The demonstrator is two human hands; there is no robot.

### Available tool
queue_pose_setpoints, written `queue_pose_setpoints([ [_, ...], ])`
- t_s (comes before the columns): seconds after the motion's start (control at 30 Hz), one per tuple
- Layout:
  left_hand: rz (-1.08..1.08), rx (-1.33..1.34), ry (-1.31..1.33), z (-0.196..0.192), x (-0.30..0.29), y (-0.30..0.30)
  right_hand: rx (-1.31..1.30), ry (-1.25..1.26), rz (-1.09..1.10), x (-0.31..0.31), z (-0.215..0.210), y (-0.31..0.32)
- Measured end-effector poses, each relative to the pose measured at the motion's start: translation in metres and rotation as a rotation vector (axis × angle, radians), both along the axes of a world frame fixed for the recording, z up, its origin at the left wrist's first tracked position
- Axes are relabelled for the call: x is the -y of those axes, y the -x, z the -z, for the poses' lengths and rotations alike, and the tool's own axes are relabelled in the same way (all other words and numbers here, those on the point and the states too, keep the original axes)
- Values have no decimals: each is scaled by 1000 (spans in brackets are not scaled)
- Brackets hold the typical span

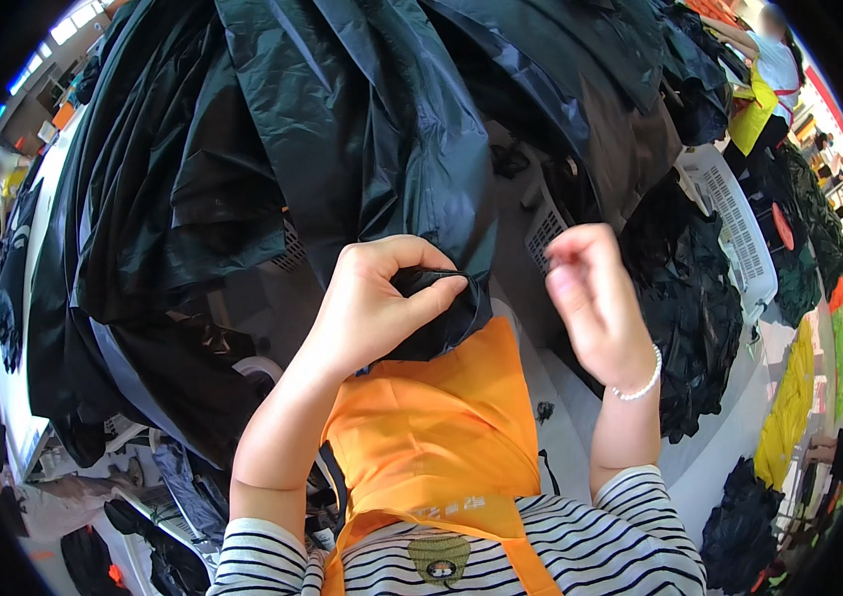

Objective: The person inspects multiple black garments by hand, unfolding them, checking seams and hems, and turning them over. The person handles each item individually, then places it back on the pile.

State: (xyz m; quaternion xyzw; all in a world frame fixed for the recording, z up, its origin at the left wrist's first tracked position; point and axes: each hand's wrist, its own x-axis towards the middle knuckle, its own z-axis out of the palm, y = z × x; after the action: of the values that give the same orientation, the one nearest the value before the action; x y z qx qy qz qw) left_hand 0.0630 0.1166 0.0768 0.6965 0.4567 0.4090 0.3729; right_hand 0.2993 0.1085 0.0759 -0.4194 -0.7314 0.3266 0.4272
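Observation:
A large length of shiny black fabric [382, 149] hangs down toward me, and its lower edge lies over my orange apron [431, 407]. My left hand [382, 308] is closed on that edge, thumb and index finger pinching a fold of it. Off to the right, apart from the fabric, my right hand [590, 308] is raised, slightly blurred by motion. Its fingers are curled in toward the thumb; anything between them is hidden. A bead bracelet [637, 382] circles the right wrist.
More dark fabric [173, 129] is heaped at the left and far side. White plastic baskets [729, 219] stand among black piles [685, 318] at right. A yellow cloth [784, 407] lies farther right. A person in a yellow apron [754, 109] works at the far right.

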Motion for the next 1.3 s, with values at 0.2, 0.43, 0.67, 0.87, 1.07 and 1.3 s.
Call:
queue_pose_setpoints([
  [0.2, -13, -32, -44, -6, 2, -5, 36, 56, -115, 7, -3, 19],
  [0.43, 9, -38, -90, -6, 3, -8, -62, 54, -92, 5, 2, 28],
  [0.67, 0, -72, -88, -9, 4, -8, -103, 25, -64, 5, 3, 34],
  [0.87, 10, -69, -121, -8, 4, -7, -94, -13, -64, 1, 7, 33],
  [1.07, 128, 76, -250, -9, 4, 1, -180, 228, -167, 3, -1, 29],
  [1.3, -5, 72, -383, 2, 8, 6, -201, -144, -11, 7, 9, 32],
])
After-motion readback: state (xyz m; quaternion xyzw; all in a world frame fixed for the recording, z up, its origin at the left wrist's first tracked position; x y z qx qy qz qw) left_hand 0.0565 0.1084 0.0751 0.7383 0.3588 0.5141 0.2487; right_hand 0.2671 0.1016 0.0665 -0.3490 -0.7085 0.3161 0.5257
